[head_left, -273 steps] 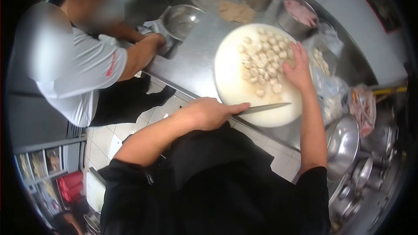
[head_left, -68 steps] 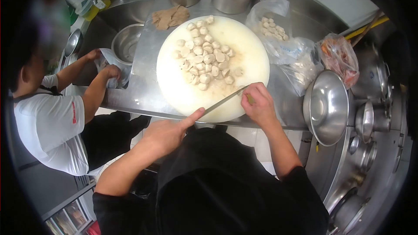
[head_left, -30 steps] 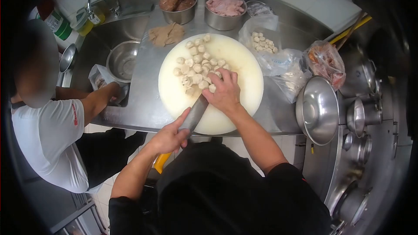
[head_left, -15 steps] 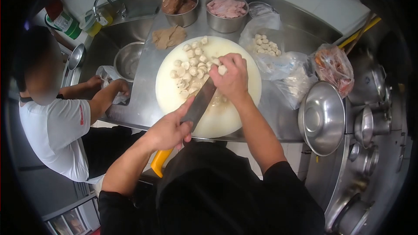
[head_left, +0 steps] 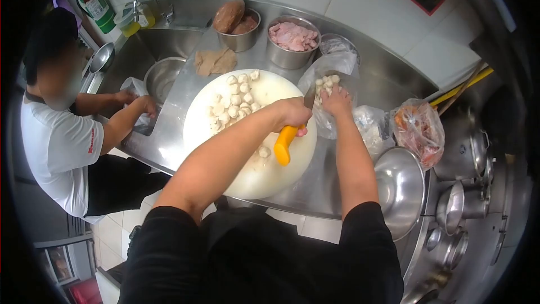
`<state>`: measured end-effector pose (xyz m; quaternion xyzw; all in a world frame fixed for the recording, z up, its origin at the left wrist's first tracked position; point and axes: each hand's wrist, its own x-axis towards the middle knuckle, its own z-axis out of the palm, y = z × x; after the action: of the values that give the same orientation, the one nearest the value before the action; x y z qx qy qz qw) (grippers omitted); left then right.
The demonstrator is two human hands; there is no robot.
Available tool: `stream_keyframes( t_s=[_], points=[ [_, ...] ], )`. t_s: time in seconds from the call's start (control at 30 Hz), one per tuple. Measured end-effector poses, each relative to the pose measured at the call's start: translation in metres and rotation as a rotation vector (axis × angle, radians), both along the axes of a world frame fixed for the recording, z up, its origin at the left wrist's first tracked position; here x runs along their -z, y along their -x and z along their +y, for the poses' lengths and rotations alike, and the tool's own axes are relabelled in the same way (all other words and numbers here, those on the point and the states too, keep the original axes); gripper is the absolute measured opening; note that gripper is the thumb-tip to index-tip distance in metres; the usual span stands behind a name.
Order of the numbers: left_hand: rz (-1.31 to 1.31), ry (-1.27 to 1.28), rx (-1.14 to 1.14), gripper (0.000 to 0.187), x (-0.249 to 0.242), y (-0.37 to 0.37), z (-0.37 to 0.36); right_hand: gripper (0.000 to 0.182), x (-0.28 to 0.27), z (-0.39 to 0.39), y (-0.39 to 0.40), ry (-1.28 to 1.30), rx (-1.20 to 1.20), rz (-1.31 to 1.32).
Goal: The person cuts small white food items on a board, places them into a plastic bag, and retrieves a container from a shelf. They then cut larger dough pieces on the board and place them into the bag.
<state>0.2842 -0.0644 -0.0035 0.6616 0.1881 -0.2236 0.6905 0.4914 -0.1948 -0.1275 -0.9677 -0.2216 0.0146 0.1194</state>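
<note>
A large knife [head_left: 309, 97] with a yellow handle [head_left: 287, 145] is in my left hand [head_left: 293, 114], which is closed around it over the right side of a round white cutting board [head_left: 281, 174]. My right hand [head_left: 337, 103] reaches into a clear plastic bag [head_left: 326, 126], its fingers apart and touching small white button mushrooms [head_left: 327, 83]. More mushrooms [head_left: 232, 101] lie on the board's left half, some of them cut. My left forearm hides part of this pile. A single mushroom [head_left: 264, 151] sits nearer to me on the board.
Behind the board stand metal pots of pale meat [head_left: 292, 36] and brown meat [head_left: 229, 17]. A brown cloth-like piece [head_left: 215, 62] lies beside them. To the right are a bagged orange-red food [head_left: 418, 135] and a steel bowl [head_left: 398, 191]. A co-worker [head_left: 62, 135] works at the sink.
My right hand has left the board and gone right to the bag of mushrooms. The knife has been raised from the board and moved right in my left hand. The view has shifted.
</note>
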Motion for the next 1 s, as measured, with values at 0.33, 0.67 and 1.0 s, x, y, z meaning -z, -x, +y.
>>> stream_keyframes(
  t_s=[0.33,0.67,1.0],
  points=[
    [-0.029,-0.495,0.007,0.068,-0.047,0.223,0.054,0.079,-0.085,-0.009,0.093,-0.133,-0.242,-0.020],
    [0.241,-0.265,-0.350,0.068,-0.007,0.404,0.087,0.131,-0.050,0.032,0.288,-0.234,-0.454,0.094],
    [0.115,-0.101,-0.058,0.068,0.042,0.354,0.148,0.115,-0.039,0.099,0.312,-0.310,-0.301,-0.080]
  ],
)
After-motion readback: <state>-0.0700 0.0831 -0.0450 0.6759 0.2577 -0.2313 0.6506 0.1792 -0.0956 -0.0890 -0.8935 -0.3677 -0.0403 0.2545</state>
